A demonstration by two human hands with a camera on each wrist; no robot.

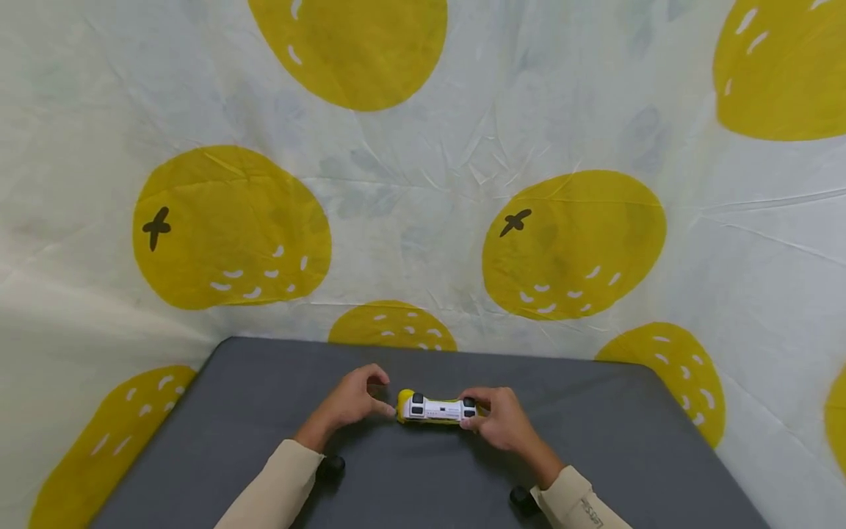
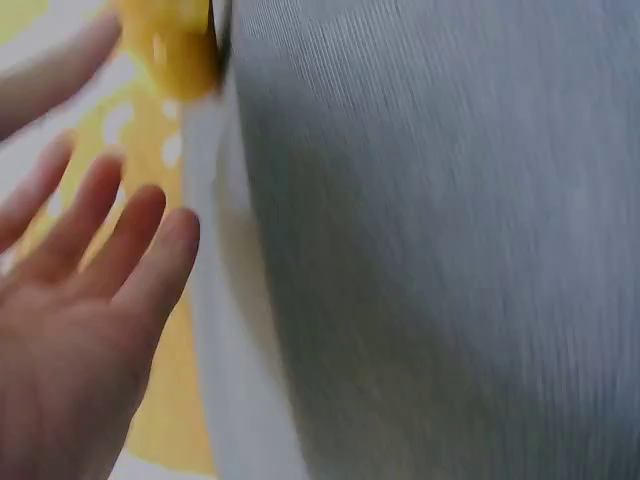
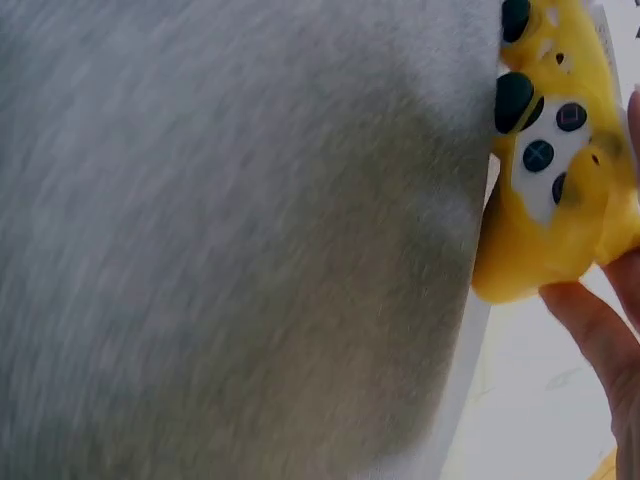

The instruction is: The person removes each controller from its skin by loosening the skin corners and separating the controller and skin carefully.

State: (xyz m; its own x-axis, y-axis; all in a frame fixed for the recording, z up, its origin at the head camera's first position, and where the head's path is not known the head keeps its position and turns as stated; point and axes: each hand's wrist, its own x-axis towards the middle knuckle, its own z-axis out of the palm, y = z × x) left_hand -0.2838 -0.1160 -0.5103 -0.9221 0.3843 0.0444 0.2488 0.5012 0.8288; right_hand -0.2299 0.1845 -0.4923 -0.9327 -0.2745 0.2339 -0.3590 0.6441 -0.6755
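Holding a white game controller [image 1: 441,410] in a yellow, rubbery-looking cover [image 3: 545,258] by one end in the right hand [image 1: 505,422], over the grey bench [image 1: 423,477], with left hand [image 1: 352,400] wide beside the other. Could tilt or drop if pinched too lightly.

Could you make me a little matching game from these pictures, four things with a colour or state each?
1. Game controller
2. Table
3. Right hand
4. Backdrop

A. Dark grey
B. Pale, printed with large yellow shapes
C. Gripping one end of something
D. Yellow and white, with dark buttons

Pairs: 1-D, 2-A, 3-C, 4-B
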